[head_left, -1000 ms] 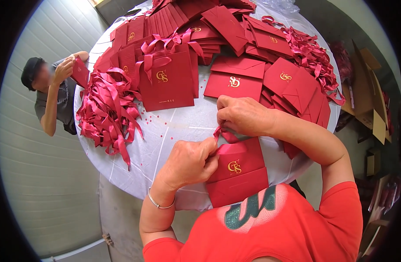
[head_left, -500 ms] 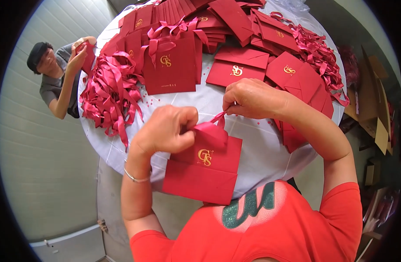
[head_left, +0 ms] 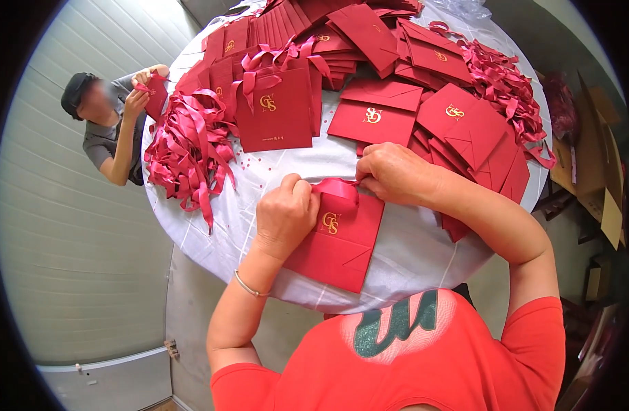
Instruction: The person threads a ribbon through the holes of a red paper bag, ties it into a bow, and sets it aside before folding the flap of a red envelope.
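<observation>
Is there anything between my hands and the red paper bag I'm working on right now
Nothing visible. The left hand and right hand both pinch the red ribbon handle at the top edge of the flat red paper gift bag, which lies on the white-covered round table apart from the other piles.

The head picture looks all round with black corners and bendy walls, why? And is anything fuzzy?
In the head view, the fisheye lens rings the picture in black and curves the round table's edge and the wall panels. Light is soft and even, without glare or hard shadows. The left hand, right hand and flat red bag look sharp; only the co-worker's face is blurred.
</observation>
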The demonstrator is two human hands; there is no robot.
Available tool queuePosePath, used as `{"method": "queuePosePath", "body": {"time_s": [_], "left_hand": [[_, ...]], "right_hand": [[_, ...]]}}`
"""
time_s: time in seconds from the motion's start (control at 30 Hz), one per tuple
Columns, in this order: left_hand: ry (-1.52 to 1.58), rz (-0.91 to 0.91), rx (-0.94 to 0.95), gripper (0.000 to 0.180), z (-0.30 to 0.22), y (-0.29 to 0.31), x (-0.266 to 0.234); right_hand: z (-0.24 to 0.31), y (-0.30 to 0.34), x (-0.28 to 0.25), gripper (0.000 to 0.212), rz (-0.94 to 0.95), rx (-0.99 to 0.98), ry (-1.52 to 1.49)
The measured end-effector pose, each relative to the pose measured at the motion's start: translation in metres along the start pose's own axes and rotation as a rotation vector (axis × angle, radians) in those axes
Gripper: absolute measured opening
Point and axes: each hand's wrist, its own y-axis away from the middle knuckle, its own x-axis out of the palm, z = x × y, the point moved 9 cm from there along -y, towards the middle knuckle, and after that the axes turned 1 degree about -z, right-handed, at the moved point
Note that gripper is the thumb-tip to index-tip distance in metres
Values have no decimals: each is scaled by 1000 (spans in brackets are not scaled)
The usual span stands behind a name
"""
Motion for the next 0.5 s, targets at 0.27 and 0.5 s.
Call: {"method": "queuePosePath", "body": {"time_s": [0.27, 0.5], "left_hand": [[-109, 105, -136, 23, -13, 7, 2], [11, 99, 25, 13, -50, 8, -10]], "right_hand": [[-7, 0, 2, 15, -28, 33, -56], [-3, -1, 2, 11, -23, 39, -1]]}}
